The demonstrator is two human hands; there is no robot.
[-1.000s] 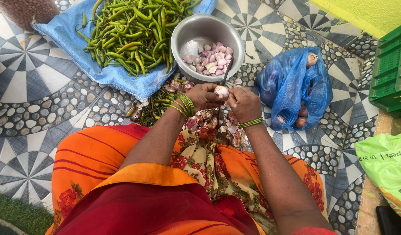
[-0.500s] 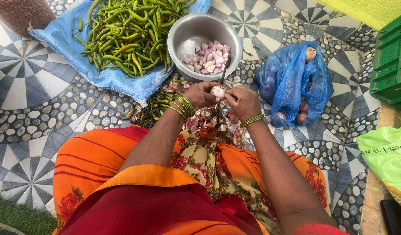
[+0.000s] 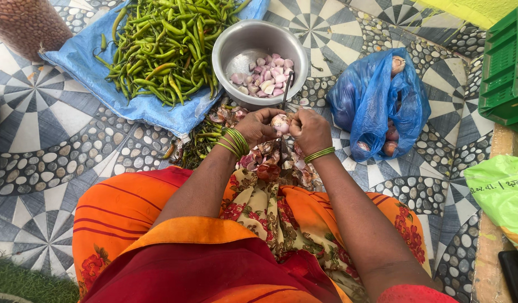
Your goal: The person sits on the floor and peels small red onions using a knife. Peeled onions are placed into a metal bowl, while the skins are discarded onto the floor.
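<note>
Clearly small and light, the shallot (image 3: 280,123) sits pinched between the curled fingers of the left hand (image 3: 258,125) and the right hand (image 3: 309,130), both closed on it, against an upright blade (image 3: 285,92). Its firm body under papery, slippery skin looks best gripped at the ends. Just beyond the hands stands a steel bowl (image 3: 236,46) of peeled shallots.

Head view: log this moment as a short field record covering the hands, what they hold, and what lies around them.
left hand: holds a small onion
right hand: at the same onion, by a thin blade
bowl: steel, holds peeled pieces
peels: heaped under the hands
green chillies: piled on blue sheet
blue bag: unpeeled onions, right of bowl
</note>
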